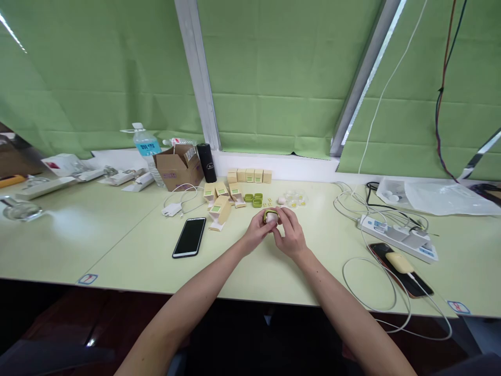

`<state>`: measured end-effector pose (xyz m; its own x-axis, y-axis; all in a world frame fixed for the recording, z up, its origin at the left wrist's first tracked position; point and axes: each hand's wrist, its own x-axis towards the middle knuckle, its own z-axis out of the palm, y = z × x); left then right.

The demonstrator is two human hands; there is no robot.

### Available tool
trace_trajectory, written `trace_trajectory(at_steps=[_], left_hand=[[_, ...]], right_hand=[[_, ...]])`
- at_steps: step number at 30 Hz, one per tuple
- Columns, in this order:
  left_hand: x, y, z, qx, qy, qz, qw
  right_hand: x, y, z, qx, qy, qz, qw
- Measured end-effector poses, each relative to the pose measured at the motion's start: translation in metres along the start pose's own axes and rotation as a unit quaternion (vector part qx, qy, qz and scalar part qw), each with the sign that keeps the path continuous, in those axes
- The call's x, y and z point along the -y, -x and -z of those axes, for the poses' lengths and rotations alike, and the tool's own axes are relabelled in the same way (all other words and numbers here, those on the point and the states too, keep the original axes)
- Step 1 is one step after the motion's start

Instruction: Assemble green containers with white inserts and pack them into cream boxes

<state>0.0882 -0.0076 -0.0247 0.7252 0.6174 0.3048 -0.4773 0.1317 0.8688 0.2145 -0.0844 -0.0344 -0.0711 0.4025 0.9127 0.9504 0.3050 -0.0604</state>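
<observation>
Left hand [256,230] and right hand [290,234] grasp a green case [271,212], apparently unfinished; closed boxes [250,176] near the table's [250,277] back edge seem done, open boxes [219,209] and three cases [257,203] seemingly left.

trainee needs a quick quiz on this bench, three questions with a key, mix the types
1. True or false: the left hand is holding the phone with the white rim.
2. Which dark upright thing stands just right of the cardboard box?
3. Fill the gap: near the power strip, a pale yellow case lies on a ____.

Key
1. False: it holds a small green-and-white object, with the right hand at it too.
2. The black cylinder.
3. Dark phone.
</observation>
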Motion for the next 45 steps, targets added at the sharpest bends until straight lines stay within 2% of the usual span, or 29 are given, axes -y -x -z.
trace_trajectory(at_steps=[3,9,24,30,34,39,42,45], left_hand=[[-0.003,0.002,0.003,0.01,0.048,0.04,0.998],[-0.001,0.001,0.006,0.012,0.065,0.062,0.996],[-0.002,0.002,0.002,-0.004,0.048,0.061,0.997],[-0.002,0.001,0.005,0.02,0.072,0.058,0.995],[0.0,-0.002,0.01,0.036,0.122,0.062,0.99],[0.0,-0.008,0.018,-0.019,0.154,0.043,0.987],[-0.003,-0.012,0.027,-0.055,0.16,0.016,0.986],[-0.003,-0.017,0.035,-0.079,0.159,-0.001,0.984]], right_hand=[[0.001,-0.001,0.002,-0.001,-0.03,0.001,1.0],[-0.001,0.002,0.0,-0.007,-0.053,0.008,0.999],[-0.001,0.003,-0.002,-0.007,-0.052,-0.001,0.999],[-0.003,0.005,-0.004,0.0,-0.059,-0.02,0.998],[-0.004,0.005,-0.004,0.015,-0.085,-0.062,0.994],[-0.014,0.005,-0.002,0.005,-0.129,-0.114,0.985],[-0.034,0.008,-0.002,-0.026,-0.084,-0.177,0.98],[-0.06,0.018,-0.003,-0.032,-0.007,-0.276,0.96]])
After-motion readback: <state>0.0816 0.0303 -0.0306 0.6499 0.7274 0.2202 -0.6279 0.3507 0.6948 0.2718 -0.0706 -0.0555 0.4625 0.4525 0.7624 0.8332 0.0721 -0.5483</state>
